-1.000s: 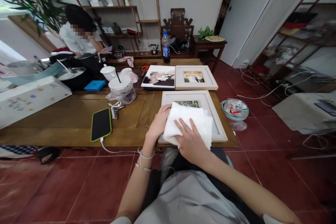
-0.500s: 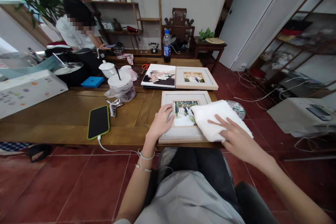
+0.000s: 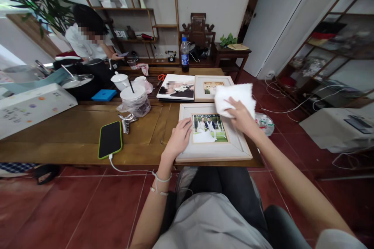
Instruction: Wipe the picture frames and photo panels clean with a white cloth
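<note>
A light wooden picture frame (image 3: 216,155) lies flat at the table's front edge, around a photo (image 3: 209,128) of a couple outdoors. On the frame's left side rests my left hand (image 3: 179,136), its fingers stretched and flat, open. My right hand (image 3: 240,114) holds a folded white cloth (image 3: 235,95) over the frame's upper right corner. That cloth also covers part of a second picture frame (image 3: 200,85) behind. Left of the second frame sits a white panel with a black-and-white picture (image 3: 177,86).
A phone (image 3: 110,140) on a charging cable lies left. Behind it stand a bagged drink cup (image 3: 133,99), a white teapot (image 3: 119,81), a blue box (image 3: 104,95) and a bottle (image 3: 184,55). A person (image 3: 87,41) sits at the far left. A plastic container (image 3: 265,123) is beyond the table's right edge.
My right hand has moved the white cloth up and away from the frame's lower right to its upper right corner, uncovering the photo's right part. My left hand stays on the frame.
</note>
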Available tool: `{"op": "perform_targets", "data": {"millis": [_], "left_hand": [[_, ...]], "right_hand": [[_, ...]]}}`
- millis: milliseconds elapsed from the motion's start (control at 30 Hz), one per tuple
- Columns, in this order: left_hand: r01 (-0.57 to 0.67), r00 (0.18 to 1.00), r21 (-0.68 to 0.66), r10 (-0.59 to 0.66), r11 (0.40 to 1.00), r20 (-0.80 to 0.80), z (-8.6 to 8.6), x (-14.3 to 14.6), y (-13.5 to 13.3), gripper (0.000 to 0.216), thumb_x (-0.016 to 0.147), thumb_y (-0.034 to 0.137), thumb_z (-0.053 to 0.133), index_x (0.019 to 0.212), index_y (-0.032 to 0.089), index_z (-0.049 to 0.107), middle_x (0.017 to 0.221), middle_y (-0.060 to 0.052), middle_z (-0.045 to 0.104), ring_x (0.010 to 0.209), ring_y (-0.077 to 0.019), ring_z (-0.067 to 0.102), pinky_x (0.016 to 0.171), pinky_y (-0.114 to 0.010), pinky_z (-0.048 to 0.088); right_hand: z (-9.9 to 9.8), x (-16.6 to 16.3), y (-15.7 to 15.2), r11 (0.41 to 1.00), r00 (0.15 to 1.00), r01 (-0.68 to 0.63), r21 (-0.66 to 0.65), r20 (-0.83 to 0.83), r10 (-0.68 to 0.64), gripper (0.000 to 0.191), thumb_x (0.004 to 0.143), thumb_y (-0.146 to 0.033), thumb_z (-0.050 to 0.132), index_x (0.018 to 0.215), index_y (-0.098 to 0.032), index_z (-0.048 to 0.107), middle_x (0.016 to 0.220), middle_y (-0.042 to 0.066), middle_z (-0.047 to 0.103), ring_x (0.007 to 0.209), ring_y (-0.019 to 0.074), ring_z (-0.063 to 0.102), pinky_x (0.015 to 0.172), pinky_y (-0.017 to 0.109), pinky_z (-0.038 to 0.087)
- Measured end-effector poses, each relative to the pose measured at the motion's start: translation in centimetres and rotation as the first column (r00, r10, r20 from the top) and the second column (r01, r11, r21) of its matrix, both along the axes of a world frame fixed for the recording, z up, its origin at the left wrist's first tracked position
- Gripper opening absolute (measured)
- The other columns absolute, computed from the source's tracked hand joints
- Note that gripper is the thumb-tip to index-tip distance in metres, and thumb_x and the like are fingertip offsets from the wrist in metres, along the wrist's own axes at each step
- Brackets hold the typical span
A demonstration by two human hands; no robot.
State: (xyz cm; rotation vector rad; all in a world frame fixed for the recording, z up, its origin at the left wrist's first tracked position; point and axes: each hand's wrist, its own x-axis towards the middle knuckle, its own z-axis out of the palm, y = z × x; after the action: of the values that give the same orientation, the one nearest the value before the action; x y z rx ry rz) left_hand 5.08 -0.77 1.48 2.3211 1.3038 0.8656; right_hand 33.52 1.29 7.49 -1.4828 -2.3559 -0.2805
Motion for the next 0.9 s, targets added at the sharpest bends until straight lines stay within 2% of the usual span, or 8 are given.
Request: {"op": "perform_targets", "data": {"millis": [100,233,333,433,533,600,733,900], "left_hand": [[0.004,1.0,0.008,-0.004,1.0,-0.002,-0.2,0.0,0.2,0.035,0.094,0.023,0.037,0.125,0.017,0.053,0.138,-0.012,0.048,0.131,-0.0251,0.039,0.106,-0.048,0.036],[0.003,1.0,0.016,-0.003,1.0,0.005,-0.4,0.0,0.4,0.035,0.094,0.023,0.037,0.124,0.015,0.053,0.137,-0.012,0.048,0.13,-0.0248,0.04,0.106,-0.048,0.037],[0.005,1.0,0.023,-0.005,1.0,0.012,-0.5,0.0,0.5,0.036,0.094,0.023,0.037,0.125,0.016,0.053,0.137,-0.012,0.049,0.13,-0.0249,0.04,0.106,-0.049,0.037],[0.006,1.0,0.024,-0.006,1.0,0.008,-0.5,0.0,0.5,0.036,0.094,0.023,0.037,0.126,0.016,0.053,0.136,-0.012,0.049,0.129,-0.0249,0.04,0.106,-0.049,0.037],[0.01,1.0,0.021,-0.01,1.0,0.004,-0.4,0.0,0.5,0.036,0.094,0.023,0.037,0.126,0.016,0.052,0.136,-0.012,0.049,0.13,-0.0249,0.04,0.107,-0.048,0.036],[0.017,1.0,0.023,-0.017,1.0,0.006,-0.4,0.0,0.5,0.036,0.094,0.023,0.037,0.125,0.016,0.053,0.136,-0.012,0.049,0.129,-0.025,0.04,0.106,-0.048,0.036],[0.03,0.999,0.029,-0.03,0.999,0.017,-0.4,-0.1,0.6,0.034,0.093,0.023,0.038,0.122,0.017,0.055,0.135,-0.012,0.05,0.129,-0.0255,0.041,0.105,-0.05,0.037],[0.03,0.999,0.042,-0.031,0.999,0.032,-0.7,-0.2,0.7,0.032,0.093,0.023,0.039,0.119,0.017,0.057,0.134,-0.013,0.05,0.129,-0.0258,0.042,0.105,-0.05,0.038]], "right_hand": [[-1.0,-1.9,0.9,0.992,0.992,0.026,-0.123,0.127,-0.011,0.055,0.064,0.0,0.048,0.114,-0.018,0.064,0.145,0.011,0.041,0.137,0.0325,0.026,0.108,0.056,0.02],[-0.7,-2.9,-0.1,0.986,0.981,0.111,-0.128,0.17,-0.088,0.05,0.071,-0.003,0.046,0.116,-0.016,0.063,0.129,0.015,0.056,0.131,0.0298,0.037,0.108,0.052,0.023],[0.4,-3.2,-3.6,0.982,0.976,0.024,-0.185,0.215,0.016,0.048,0.071,-0.003,0.046,0.113,-0.014,0.064,0.122,0.017,0.061,0.124,0.0279,0.046,0.107,0.049,0.027],[1.7,-3.6,-8.8,0.959,0.965,-0.07,-0.274,0.223,0.135,0.046,0.067,-0.002,0.047,0.106,-0.014,0.067,0.121,0.019,0.061,0.121,0.0286,0.05,0.107,0.048,0.03],[2.4,-4.0,-13.3,0.934,0.966,-0.104,-0.341,0.188,0.177,0.049,0.065,-0.001,0.047,0.107,-0.018,0.067,0.122,0.016,0.061,0.119,0.0285,0.052,0.105,0.048,0.035],[2.3,-3.9,-14.7,0.928,0.974,-0.09,-0.36,0.162,0.158,0.052,0.064,-0.002,0.047,0.11,-0.019,0.065,0.126,0.015,0.059,0.12,0.0288,0.052,0.103,0.048,0.037],[1.2,-3.0,-13.2,0.945,0.989,-0.021,-0.326,0.134,0.068,0.056,0.064,-0.002,0.048,0.117,-0.018,0.06,0.139,0.016,0.046,0.129,0.0298,0.041,0.104,0.047,0.037],[0.3,-1.5,-6.4,0.981,0.992,0.066,-0.185,0.122,-0.044,0.061,0.065,-0.001,0.047,0.124,-0.013,0.053,0.146,0.018,0.035,0.138,0.0301,0.024,0.11,0.049,0.027]]}}
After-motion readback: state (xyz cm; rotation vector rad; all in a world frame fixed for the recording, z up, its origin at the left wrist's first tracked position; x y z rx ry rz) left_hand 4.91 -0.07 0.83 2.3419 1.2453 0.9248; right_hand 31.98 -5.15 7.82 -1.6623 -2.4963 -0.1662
